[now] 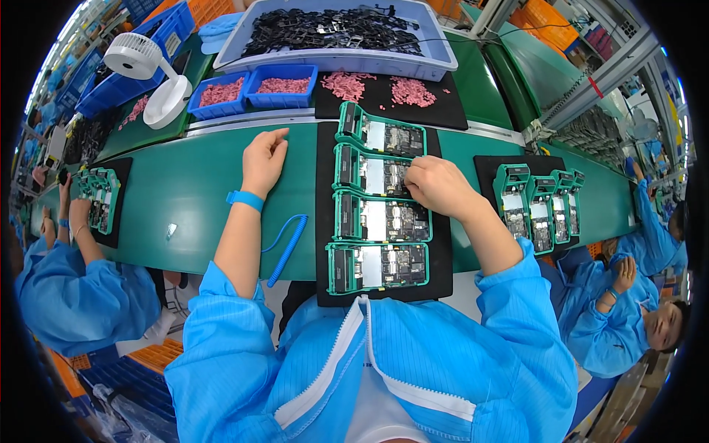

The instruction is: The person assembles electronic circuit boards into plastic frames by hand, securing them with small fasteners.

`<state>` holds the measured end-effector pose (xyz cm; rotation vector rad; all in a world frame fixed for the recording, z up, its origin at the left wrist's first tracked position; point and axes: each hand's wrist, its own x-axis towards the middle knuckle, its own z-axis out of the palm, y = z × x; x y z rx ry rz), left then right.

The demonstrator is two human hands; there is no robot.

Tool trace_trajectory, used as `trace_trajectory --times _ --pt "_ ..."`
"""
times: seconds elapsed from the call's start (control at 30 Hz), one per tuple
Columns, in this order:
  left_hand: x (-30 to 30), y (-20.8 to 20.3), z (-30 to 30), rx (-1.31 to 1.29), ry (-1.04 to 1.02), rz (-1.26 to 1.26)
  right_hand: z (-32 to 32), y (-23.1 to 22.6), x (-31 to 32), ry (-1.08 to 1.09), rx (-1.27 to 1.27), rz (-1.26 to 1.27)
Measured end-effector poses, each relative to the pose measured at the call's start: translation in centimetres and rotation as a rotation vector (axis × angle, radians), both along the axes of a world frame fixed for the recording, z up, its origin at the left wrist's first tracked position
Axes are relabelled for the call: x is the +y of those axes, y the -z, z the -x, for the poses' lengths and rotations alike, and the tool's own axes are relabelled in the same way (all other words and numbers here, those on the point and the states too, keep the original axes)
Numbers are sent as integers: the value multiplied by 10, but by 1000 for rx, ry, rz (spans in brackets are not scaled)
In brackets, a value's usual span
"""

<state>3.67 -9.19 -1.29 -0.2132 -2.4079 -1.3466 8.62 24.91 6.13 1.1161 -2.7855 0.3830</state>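
Several green fixtures stand in a column on a black mat [443,273] in front of me, each cradling an opened phone with its circuit board bare. My right hand [441,184] is over the right side of the second fixture from the far end [373,170], fingertips pinched together at the board. Whatever they hold, if anything, is hidden. To the left of the mat, my left hand [264,161] hovers above the green bench, thumb and index finger apart, holding nothing. A blue wrist strap [245,200] circles that wrist, and its coiled blue cord [288,251] hangs below.
Beyond the fixtures are small blue bins [281,86] of pink pieces, loose pink pieces [412,92] on a black mat, and a large tub [436,65] of black parts. A white fan [168,96] stands far left. Co-workers sit at both sides; more fixtures [543,210] lie right.
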Motion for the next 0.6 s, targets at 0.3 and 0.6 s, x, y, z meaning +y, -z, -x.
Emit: trace_trajectory --times 0.3,0.6 --pt "-1 -10 -3 -11 46 72 -30 10 18 16 84 42" --pt "-1 -7 -5 19 73 40 -61 30 51 384 240 36"
